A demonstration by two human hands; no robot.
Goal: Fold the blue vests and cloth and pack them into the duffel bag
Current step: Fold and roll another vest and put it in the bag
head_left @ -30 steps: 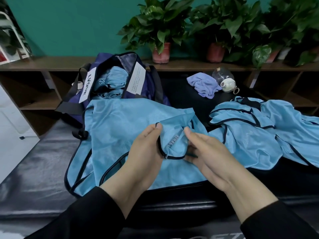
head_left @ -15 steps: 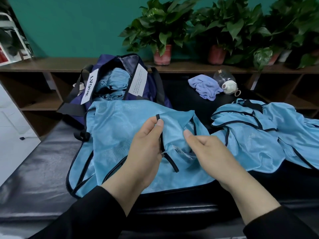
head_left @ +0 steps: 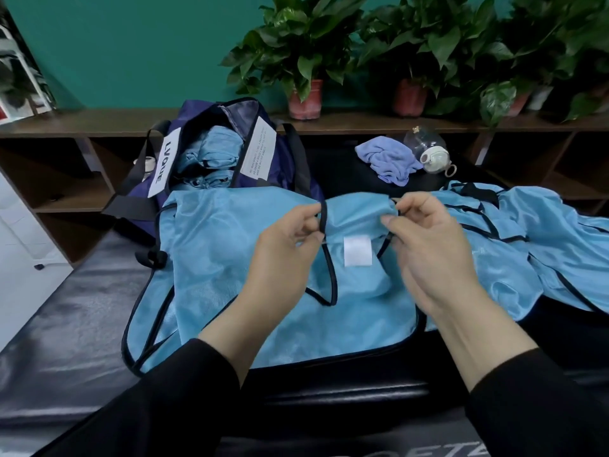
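Observation:
A light blue vest [head_left: 230, 258] with black trim lies spread on the black padded bench. My left hand [head_left: 286, 255] pinches the black trim at its shoulder strap. My right hand [head_left: 425, 245] pinches the trim on the other side, and the strap is stretched between them above a white label [head_left: 357, 250]. More blue vests [head_left: 514, 245] lie heaped to the right. The navy duffel bag [head_left: 263, 150] stands open behind, with folded blue vests [head_left: 211, 156] inside. A lilac-blue cloth [head_left: 389, 158] lies crumpled at the back.
A clear bottle with a white lid [head_left: 428, 150] lies beside the cloth. Potted plants [head_left: 303, 61] stand on a wooden shelf [head_left: 82, 123] along the green wall. The bench [head_left: 75, 324] ends at the left above a white floor.
Both hands have risen and moved apart, pulling the vest's strap up and taut. The white label, folded under before, is now exposed between them.

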